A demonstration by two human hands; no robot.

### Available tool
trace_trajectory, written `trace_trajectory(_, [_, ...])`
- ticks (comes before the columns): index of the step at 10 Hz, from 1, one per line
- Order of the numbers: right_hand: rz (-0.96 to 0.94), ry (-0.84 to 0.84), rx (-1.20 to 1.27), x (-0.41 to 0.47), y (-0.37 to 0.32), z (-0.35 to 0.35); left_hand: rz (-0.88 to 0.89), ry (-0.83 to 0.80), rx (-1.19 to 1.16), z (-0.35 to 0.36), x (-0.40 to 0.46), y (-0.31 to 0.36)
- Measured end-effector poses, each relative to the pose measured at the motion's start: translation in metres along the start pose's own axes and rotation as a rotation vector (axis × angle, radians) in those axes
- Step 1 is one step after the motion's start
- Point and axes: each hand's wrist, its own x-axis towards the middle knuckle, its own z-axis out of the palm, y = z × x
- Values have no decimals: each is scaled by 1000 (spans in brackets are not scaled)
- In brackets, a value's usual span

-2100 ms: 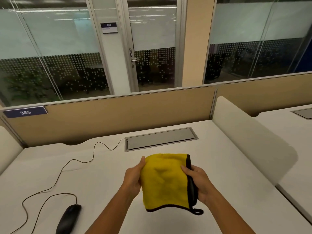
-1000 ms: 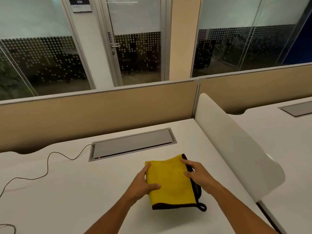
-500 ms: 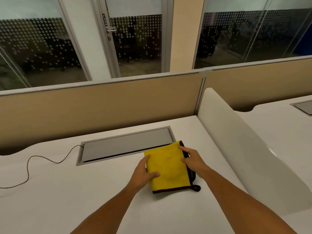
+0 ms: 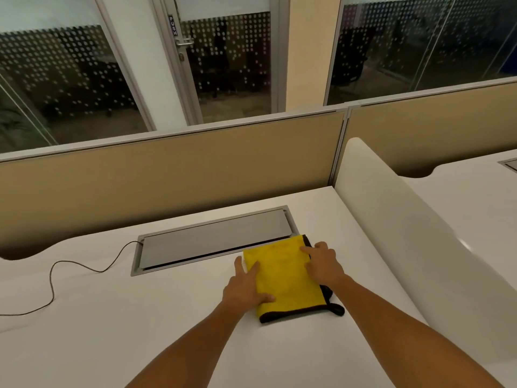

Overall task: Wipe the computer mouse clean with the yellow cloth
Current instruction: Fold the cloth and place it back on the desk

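Behind my white desk (image 4: 140, 317) stand a beige partition (image 4: 167, 175) and dotted glass walls with a door (image 4: 223, 65). Set into the desk is a grey cable hatch (image 4: 212, 239), a thin cable (image 4: 70, 273) trailing left. The folded yellow cloth (image 4: 285, 278) lies flat beside the hatch, my left hand (image 4: 246, 287) and right hand (image 4: 321, 264) resting on it with relaxed fingers, gripping nothing. The mouse is out of view, so I judge its wiping not yet under way
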Motion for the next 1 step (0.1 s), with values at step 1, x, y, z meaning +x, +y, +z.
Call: trace_trajectory(1, [-43,88,-22,-11,-11,-3,-33,61,-58,-5,-7,1])
